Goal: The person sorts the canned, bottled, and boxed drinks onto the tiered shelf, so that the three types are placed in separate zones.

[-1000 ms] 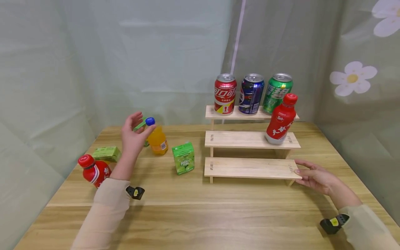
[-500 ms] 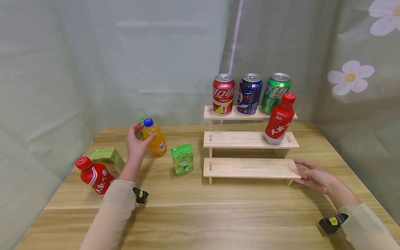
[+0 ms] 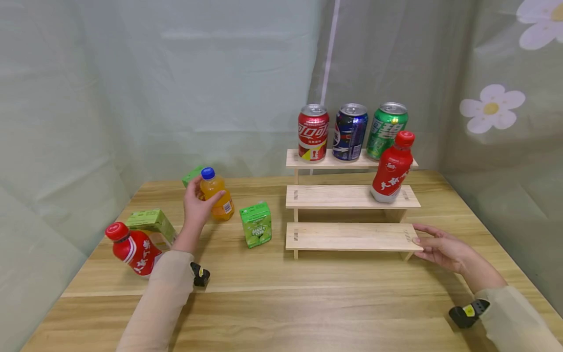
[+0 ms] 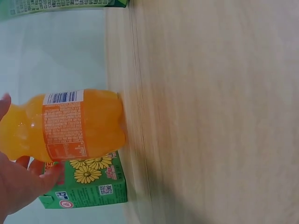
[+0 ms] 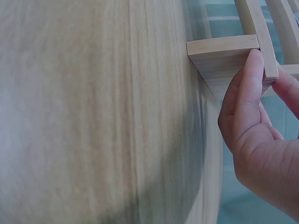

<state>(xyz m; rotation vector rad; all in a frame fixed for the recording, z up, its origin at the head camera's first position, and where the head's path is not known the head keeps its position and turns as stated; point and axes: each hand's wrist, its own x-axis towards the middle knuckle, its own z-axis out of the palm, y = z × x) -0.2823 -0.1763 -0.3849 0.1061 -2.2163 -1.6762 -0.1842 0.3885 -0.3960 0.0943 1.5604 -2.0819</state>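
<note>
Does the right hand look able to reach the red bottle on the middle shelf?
Probably yes, after releasing the bottom shelf: nothing visible stands between the right hand and the red bottle.

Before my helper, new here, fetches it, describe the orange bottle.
On the wooden table, find the three-tier shelf. Just left of it stands a green carton; further left, at the left hand, the orange bottle. Unlike the two red bottles, its cap is blue.

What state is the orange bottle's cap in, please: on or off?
On: in the head view, the blue cap sits atop the orange bottle.
</note>
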